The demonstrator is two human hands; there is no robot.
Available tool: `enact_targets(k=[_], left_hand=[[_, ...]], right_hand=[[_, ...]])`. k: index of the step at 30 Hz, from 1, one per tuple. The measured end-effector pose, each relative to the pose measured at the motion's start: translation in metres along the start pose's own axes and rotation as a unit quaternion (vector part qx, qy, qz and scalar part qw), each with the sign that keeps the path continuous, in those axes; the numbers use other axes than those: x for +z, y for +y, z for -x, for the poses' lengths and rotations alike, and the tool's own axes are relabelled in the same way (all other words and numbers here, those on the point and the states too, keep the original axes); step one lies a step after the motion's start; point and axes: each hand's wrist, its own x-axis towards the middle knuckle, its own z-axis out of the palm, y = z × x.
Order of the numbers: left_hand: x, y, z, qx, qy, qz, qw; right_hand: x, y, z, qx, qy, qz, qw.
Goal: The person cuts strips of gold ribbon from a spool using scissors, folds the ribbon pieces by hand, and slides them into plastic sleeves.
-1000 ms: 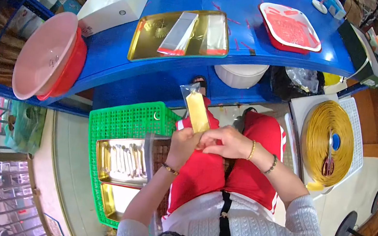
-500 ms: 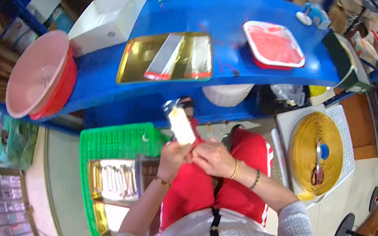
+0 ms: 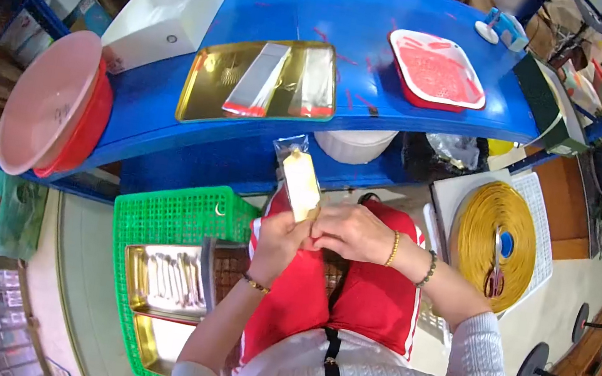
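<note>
My left hand (image 3: 281,241) is closed round the lower end of a narrow clear plastic bag (image 3: 293,142) with a pale yellow, flat, oblong piece (image 3: 301,184) inside. The bag points up and away from me, above my lap. My right hand (image 3: 358,233) is against the left one, its fingers pinched together at the bag's lower end. Just what those fingertips grip is mostly hidden. On the blue table ahead, a gold tray (image 3: 208,81) carries flat clear bags with red ends (image 3: 258,79).
A green basket (image 3: 185,210) at my left holds gold trays of wrapped pieces. Pink basins (image 3: 49,104), a white box (image 3: 167,16) and a red-and-white tray (image 3: 439,72) are on the table. At right lie a yellow ribbon coil (image 3: 474,229) and scissors (image 3: 495,268).
The view has shifted slightly. Both hands stay together at the bag's lower end, and the bag now stands a little more upright and shows more sharply.
</note>
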Motion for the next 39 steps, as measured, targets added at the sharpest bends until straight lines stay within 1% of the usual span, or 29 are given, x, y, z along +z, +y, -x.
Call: enact_targets(k=[2, 8, 12, 15, 17, 20, 21, 23, 25, 26, 27, 28, 29, 30, 31, 32, 33, 34, 36, 37, 39], left_hand=[[0.000, 0.001, -0.001, 0.009, 0.023, -0.012, 1.000], [0.003, 0.004, -0.002, -0.016, 0.035, 0.000, 0.999], [0.010, 0.009, -0.004, 0.002, 0.043, 0.000, 0.999], [0.012, 0.006, -0.006, 0.011, 0.054, 0.010, 0.998], [0.012, -0.002, -0.009, 0.021, 0.062, 0.025, 0.998], [0.010, -0.003, -0.011, -0.004, 0.078, 0.004, 0.997], [0.008, -0.003, -0.012, -0.012, 0.090, 0.029, 0.995], [0.005, -0.003, -0.014, -0.028, 0.113, 0.079, 0.990], [-0.001, -0.002, -0.013, -0.077, 0.096, 0.072, 0.990], [-0.005, -0.001, -0.013, -0.099, 0.086, 0.069, 0.989], [-0.009, -0.001, -0.012, -0.088, 0.073, 0.003, 0.993], [-0.010, -0.002, -0.011, -0.095, 0.064, 0.006, 0.993], [-0.010, -0.002, -0.010, -0.102, 0.054, 0.009, 0.993], [-0.010, -0.004, -0.009, -0.110, 0.045, 0.012, 0.993], [-0.015, -0.008, -0.008, -0.111, 0.029, -0.026, 0.993], [-0.021, -0.016, -0.007, -0.114, 0.016, -0.065, 0.991], [-0.026, -0.024, -0.001, -0.120, 0.005, -0.107, 0.987], [-0.030, -0.030, 0.007, -0.120, -0.015, -0.136, 0.983], [-0.040, -0.033, 0.009, -0.104, -0.044, -0.188, 0.976], [-0.039, -0.030, 0.013, -0.196, 0.011, -0.121, 0.973], [-0.044, -0.031, 0.020, -0.258, 0.005, -0.076, 0.963]], right_hand=[[0.008, 0.001, 0.000, -0.007, 0.007, 0.002, 1.000], [0.011, -0.002, 0.003, -0.001, 0.033, 0.021, 0.999], [0.013, 0.002, 0.007, -0.012, 0.041, 0.018, 0.999], [0.014, 0.003, 0.007, 0.010, 0.029, 0.006, 1.000], [0.019, 0.007, 0.009, 0.018, 0.047, -0.007, 0.999], [0.015, 0.007, 0.010, 0.033, 0.066, -0.018, 0.997], [0.011, 0.004, 0.007, 0.037, 0.070, -0.020, 0.997], [-0.008, -0.005, 0.006, 0.059, 0.105, -0.033, 0.992], [-0.037, -0.020, 0.001, 0.075, 0.158, -0.042, 0.984], [-0.057, -0.021, 0.000, 0.093, 0.183, -0.074, 0.976], [-0.080, -0.021, -0.001, 0.097, 0.224, -0.079, 0.967], [-0.107, -0.029, -0.004, 0.109, 0.284, -0.115, 0.946], [-0.133, -0.028, -0.005, 0.114, 0.339, -0.208, 0.910], [-0.157, -0.030, -0.012, 0.057, 0.427, -0.210, 0.878], [-0.182, -0.009, -0.013, 0.026, 0.486, -0.189, 0.853], [-0.202, 0.013, -0.020, 0.057, 0.516, -0.117, 0.846], [-0.223, 0.079, -0.013, 0.126, 0.462, 0.062, 0.876], [-0.227, 0.114, 0.006, 0.342, 0.295, 0.456, 0.767], [-0.218, 0.091, 0.014, 0.360, 0.328, 0.489, 0.723], [-0.212, 0.086, 0.013, 0.293, 0.359, 0.516, 0.721], [-0.183, 0.075, 0.029, 0.179, 0.410, 0.552, 0.703]])
